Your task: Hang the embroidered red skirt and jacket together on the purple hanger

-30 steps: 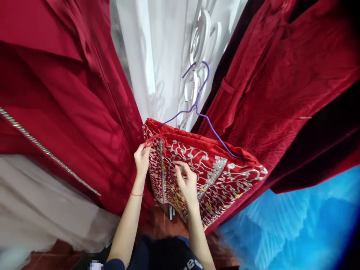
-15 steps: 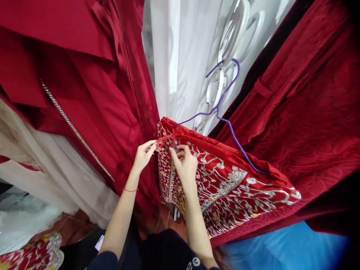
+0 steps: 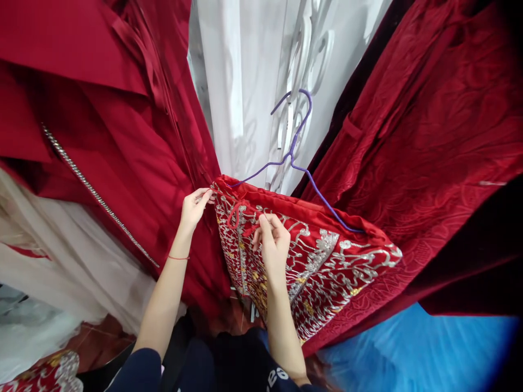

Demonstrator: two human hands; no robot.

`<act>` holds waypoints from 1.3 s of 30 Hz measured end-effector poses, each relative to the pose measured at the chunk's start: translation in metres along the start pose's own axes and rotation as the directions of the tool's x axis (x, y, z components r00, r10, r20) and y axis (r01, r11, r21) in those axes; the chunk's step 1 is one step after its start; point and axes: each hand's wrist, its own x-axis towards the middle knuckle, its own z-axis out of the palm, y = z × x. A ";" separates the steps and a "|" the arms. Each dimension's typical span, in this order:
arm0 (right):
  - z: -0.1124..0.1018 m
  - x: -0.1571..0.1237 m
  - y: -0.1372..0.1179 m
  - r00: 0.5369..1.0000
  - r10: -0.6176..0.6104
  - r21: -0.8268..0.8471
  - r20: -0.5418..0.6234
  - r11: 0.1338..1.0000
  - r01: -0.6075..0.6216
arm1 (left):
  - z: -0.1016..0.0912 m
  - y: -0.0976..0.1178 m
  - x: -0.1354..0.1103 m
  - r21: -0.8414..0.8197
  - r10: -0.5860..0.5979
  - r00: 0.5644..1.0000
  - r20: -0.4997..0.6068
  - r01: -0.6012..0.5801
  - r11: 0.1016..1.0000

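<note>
A red embroidered skirt (image 3: pixel 314 272) with silver and gold patterning hangs by its waistband from a purple hanger (image 3: pixel 292 147). At the waistband's left part, a thin red drawstring (image 3: pixel 237 209) forms loops that look like a bow. My left hand (image 3: pixel 196 209) pinches one side of the drawstring near the skirt's left corner. In front of the skirt, my right hand (image 3: pixel 274 234) pinches the other side between thumb and fingers, its palm partly hidden. The string is drawn out between both hands.
White frame with ring shapes (image 3: pixel 304 60) stands behind the hanger. Red garments hang left, one with a beaded strip (image 3: pixel 98 196), and a textured red garment (image 3: pixel 429 163) hangs right. Blue ruffled fabric (image 3: pixel 412 348) lies low right, pale fabric (image 3: pixel 93 245) left.
My hands have moved apart, the left one outward to the skirt's corner, pulling the drawstring longer. Its loops now look smaller and tighter. The whole view has shifted a little.
</note>
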 end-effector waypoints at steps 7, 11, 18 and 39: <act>-0.069 -0.008 -0.015 0.653 -0.275 -0.109 -0.705 0.953 0.283 | -0.029 -0.032 0.012 -0.035 -0.165 0.921 -0.352 0.164 0.986; -0.096 -0.008 -0.015 0.835 -0.326 -0.283 -0.443 0.935 0.214 | -0.022 -0.022 -0.007 0.029 0.059 0.947 -0.317 -0.052 0.998; -0.024 0.007 0.002 0.958 -0.235 -0.595 0.164 0.751 0.286 | 0.041 0.037 -0.044 0.033 0.280 0.958 -0.055 -0.279 0.960; 0.008 0.049 -0.031 0.929 -0.011 -0.880 0.369 0.317 0.354 | 0.060 0.052 -0.068 -0.437 -0.282 0.917 0.282 0.384 0.813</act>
